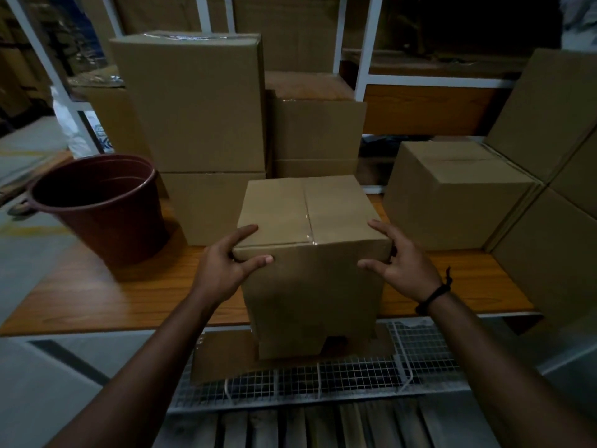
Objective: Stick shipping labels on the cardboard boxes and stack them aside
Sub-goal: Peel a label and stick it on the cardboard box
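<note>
**A:** Item one, the task's thing. Where do we log it?

**B:** One cardboard box (310,253), centre of the frame, in front of the near edge of the desk (129,295). Its top flaps are closed, with clear tape along the seam. Its lower end reaches down over the wire-mesh shelf (355,373). We cannot tell whether it rests there or hangs free.

**A:** And the hands?

**B:** The left hand (226,263) grips the upper left corner, fingers curled onto the top and thumb pressed on the near face. The right hand (400,270) grips the upper right corner the same way. We note a black wristband (433,295) on the right wrist.

**A:** Other stock on the desk?

**B:** We count these:
- A stack of two boxes (200,105) sits just behind the held one, centre left.
- A shorter box (316,134) stands beside that stack, top centre.
- A single box (452,185) is at right.
- Against it, a taller pile (555,111) runs along the right edge of the frame.

**A:** Sundries?

**B:** One maroon bucket (100,208), left of the frame, upright at the desk's left end. One flat cardboard sheet (223,354) lies on the mesh, lower centre. White shelf framing (368,43) crosses the top of the frame.
</note>
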{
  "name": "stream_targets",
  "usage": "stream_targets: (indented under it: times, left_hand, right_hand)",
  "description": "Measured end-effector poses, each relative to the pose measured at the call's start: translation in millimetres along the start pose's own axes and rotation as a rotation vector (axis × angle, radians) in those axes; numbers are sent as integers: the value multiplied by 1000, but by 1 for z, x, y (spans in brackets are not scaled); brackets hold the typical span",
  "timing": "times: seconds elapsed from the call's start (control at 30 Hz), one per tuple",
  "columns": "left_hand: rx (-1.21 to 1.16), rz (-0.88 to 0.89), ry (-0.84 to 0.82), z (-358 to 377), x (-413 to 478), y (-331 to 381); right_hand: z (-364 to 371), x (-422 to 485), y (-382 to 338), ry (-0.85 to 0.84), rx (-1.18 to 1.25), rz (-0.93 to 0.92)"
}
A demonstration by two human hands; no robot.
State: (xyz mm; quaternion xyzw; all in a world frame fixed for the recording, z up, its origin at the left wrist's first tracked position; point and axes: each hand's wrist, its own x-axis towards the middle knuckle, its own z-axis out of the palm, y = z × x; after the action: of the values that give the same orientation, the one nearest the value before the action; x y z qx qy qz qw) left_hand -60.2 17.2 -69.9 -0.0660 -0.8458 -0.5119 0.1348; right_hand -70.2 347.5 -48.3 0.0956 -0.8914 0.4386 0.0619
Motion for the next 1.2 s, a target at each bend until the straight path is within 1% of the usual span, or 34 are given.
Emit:
stream_targets:
  times: [0.07,0.13,0.17,0.2,0.3,0.33,0.37,0.5,0.53,0.6,0.67,0.73,0.83,0.97,1.0,1.07,1.13,1.2]
  left_hand:
    - [-51,27,44,-4,8,10]
    - [-208,58,51,-5,16,19]
    - [-248,77,38,-5,17,21]
    - [-221,112,18,-4,17,22]
    - [66,301,-47,4,7,6]
    - [128,343,-76,8,3,-3]
    - [151,349,-101,13,-2,-10]
    - [123,290,-87,25,-8,-17]
    - [119,283,-82,27,-6,-15]
    - [113,275,-73,29,-4,-14]
    - [90,268,-67,31,-5,-15]
    - [75,263,-64,33,-6,-14]
    - [95,254,-62,34,-4,-7]
    - [81,279,-19,28,6,13]
    - [38,268,-24,25,10,18]
    - [-99,206,-95,19,15,25]
    - [-224,117,-179,16,20,27]
    - [-291,30,-225,17,25,27]
  right_hand:
    - [-13,11,-11,4,15,19]
    - [-28,23,-21,-11,51,76]
    - [-35,30,-24,-29,81,108]
    - [-42,36,-27,-47,102,132]
    - [-55,50,-33,-104,115,159]
    - [-56,55,-34,-113,99,163]
    - [-57,59,-34,-120,73,170]
    - [-54,61,-37,-100,-26,163]
    - [-53,57,-34,-84,-12,130]
    - [-45,40,-23,-58,5,9]
    - [-31,16,0,-37,-88,-64]
    - [-14,-8,20,-78,-168,-25]
    - [-2,-20,30,-115,-164,33]
    - [-20,-8,15,-74,-127,-29]
    - [-27,-5,9,-65,-121,-40]
    - [-40,2,-1,-75,-90,-37]
    - [-50,12,-7,-127,-71,19]
    - [-54,25,-11,-212,-74,88]
